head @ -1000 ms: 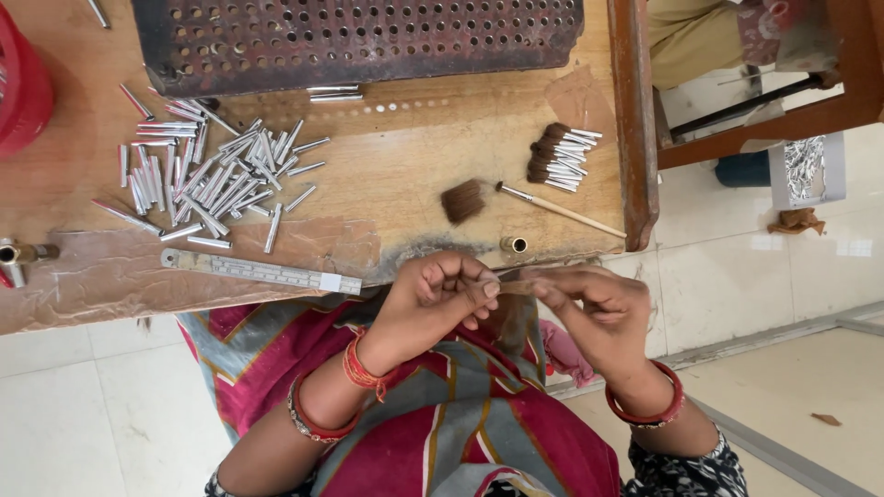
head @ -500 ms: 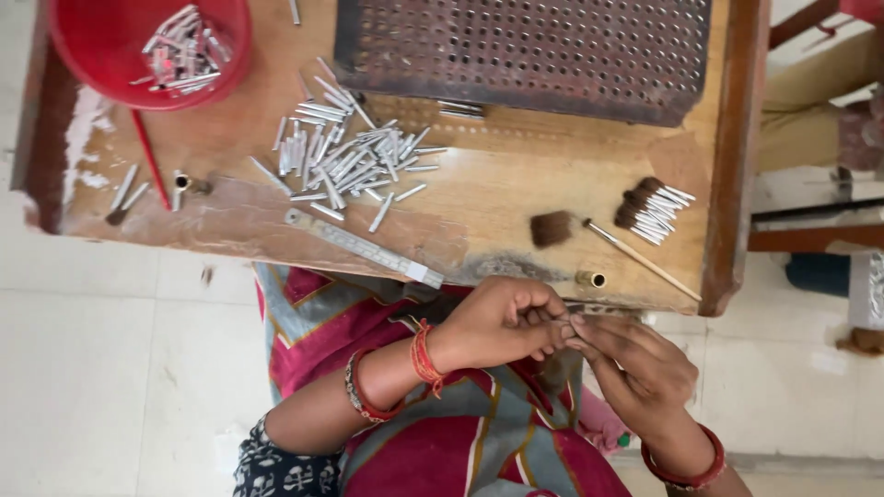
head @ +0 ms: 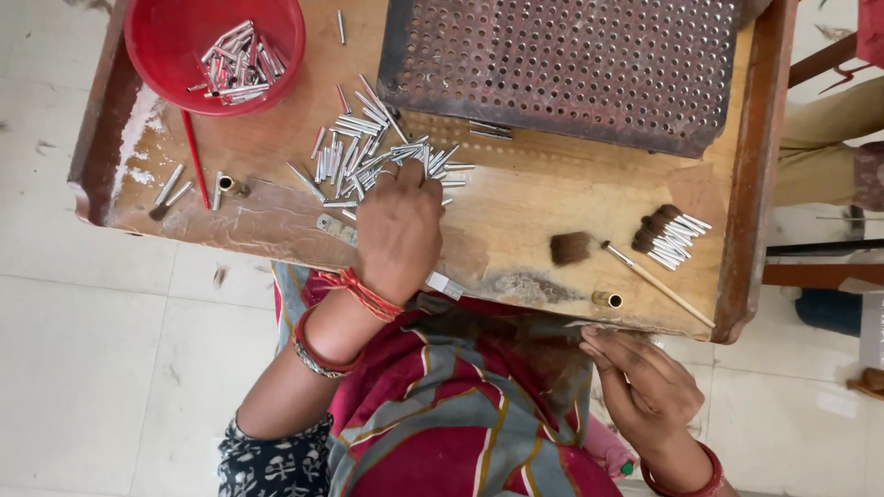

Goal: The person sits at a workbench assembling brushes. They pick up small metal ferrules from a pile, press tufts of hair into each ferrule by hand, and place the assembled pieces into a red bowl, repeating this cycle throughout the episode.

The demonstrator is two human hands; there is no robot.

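Now left hand [head: 398, 230] reaches into metal tubes [head: 368, 156]; right hand [head: 645, 387] below board

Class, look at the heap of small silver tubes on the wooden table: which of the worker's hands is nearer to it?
The left hand. Its fingertips rest on the heap of silver tubes, while the right hand is off the table edge, below the brass ferrule, well away.

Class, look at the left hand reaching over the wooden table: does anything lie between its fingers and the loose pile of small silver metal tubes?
Nothing visible does. The left hand already has its fingertips at the near edge of the loose pile of small silver metal tubes on the wooden table. The flat metal ruler lies under the hand, not between.
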